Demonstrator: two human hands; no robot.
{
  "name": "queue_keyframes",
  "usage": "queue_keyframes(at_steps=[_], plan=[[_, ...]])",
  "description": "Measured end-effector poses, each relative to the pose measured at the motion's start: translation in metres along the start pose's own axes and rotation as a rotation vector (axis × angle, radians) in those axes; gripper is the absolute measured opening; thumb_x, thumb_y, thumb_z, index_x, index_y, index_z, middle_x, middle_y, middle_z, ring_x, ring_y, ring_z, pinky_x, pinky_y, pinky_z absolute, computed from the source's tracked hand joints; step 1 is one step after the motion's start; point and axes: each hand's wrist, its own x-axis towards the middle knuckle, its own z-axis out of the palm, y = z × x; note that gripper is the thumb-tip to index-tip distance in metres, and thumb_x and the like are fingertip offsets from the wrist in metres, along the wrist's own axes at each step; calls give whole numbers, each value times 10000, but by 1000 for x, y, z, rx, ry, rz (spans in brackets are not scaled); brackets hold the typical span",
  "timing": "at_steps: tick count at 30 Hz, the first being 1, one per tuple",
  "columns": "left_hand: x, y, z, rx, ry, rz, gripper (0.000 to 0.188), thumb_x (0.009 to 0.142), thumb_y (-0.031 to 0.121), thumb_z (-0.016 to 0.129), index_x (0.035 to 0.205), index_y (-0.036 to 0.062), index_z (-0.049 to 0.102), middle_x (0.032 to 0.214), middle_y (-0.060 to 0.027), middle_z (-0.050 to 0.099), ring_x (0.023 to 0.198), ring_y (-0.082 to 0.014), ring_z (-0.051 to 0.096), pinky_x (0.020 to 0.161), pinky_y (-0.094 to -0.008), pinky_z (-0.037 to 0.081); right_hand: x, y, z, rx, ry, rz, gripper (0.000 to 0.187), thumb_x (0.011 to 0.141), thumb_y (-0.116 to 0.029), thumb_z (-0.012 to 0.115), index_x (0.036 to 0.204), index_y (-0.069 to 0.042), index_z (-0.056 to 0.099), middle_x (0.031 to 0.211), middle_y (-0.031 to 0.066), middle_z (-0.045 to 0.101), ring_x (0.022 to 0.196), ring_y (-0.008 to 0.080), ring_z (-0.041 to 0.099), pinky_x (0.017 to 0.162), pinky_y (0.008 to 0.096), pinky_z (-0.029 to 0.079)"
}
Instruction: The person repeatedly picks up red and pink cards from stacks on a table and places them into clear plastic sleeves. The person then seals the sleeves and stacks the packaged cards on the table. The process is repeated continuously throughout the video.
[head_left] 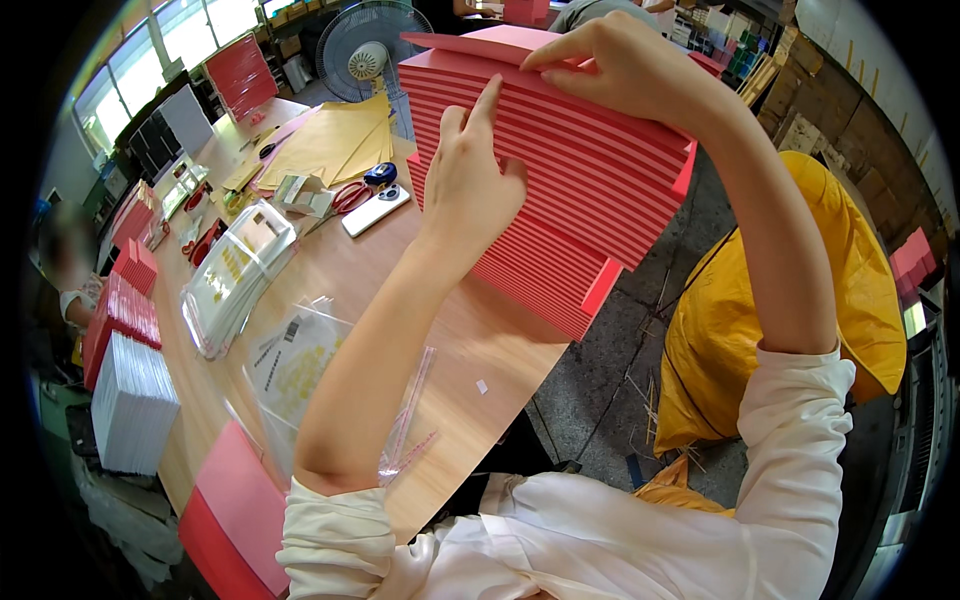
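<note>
A tall stack of flat red-and-pink card pieces [570, 165] stands at the right edge of the table, its layered edges facing me. The upper part sits slightly askew on the lower part. My left hand [465, 190] is at the stack's front face, index finger stretched up against the upper layers, thumb apart, holding nothing. At the top, my right hand [625, 65] bends over the edge, thumb and fingers pinching the uppermost piece [470, 45], whose left end is raised a little above the rest.
On the wooden table [510, 360] lie a white phone [376, 210], red-handled scissors [350, 197], a blue tape measure [380, 174], plastic-wrapped packs [240, 275] and yellow envelopes [335, 145]. A fan [365, 60] stands behind. A yellow sack [740, 330] is at right; another person sits at far left.
</note>
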Motion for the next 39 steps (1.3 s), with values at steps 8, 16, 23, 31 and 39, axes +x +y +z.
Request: queue_keyframes(at_steps=[8, 16, 23, 31, 39], plan=[[3, -1, 1, -14, 5, -3, 784, 740, 37, 638, 1459, 88, 329, 1163, -222, 478, 992, -372, 593, 841, -425, 504, 4, -22, -25, 154, -106, 100, 242, 829, -146, 672, 1023, -5, 708, 912, 163, 709, 735, 249, 690, 696, 329, 530], [8, 2, 3, -39, 17, 1, 799, 734, 35, 620, 1467, 98, 308, 1222, -287, 472, 1070, -418, 567, 903, -443, 487, 4, -17, -27, 222, -141, 153, 260, 838, -146, 662, 1061, -23, 711, 951, 174, 714, 771, 239, 688, 740, 315, 536], [14, 10, 2, -709, -55, -142, 546, 753, 23, 601, 1276, -22, 450, 826, -103, 563, 734, -184, 550, 657, -290, 467, 1, -3, -11, 172, -52, 159, 211, 867, -140, 653, 1051, -71, 730, 875, 131, 725, 675, 185, 661, 664, 288, 534], [40, 16, -24, -1813, -511, -371, 90, 841, 47, 496, 911, 20, 448, 635, 27, 286, 494, -55, 261, 416, -206, 217, -6, -25, -2, -84, 36, 47, 361, 855, -117, 597, 1211, -120, 651, 747, 168, 666, 592, 273, 630, 561, 364, 485], [41, 13, -18, -1702, -468, -312, 225, 846, 52, 522, 1039, -51, 467, 657, 27, 332, 528, -45, 302, 431, -191, 238, -10, -47, 2, -533, 0, 257, 157, 774, -89, 613, 910, -40, 673, 752, 127, 679, 706, 251, 696, 580, 340, 546]])
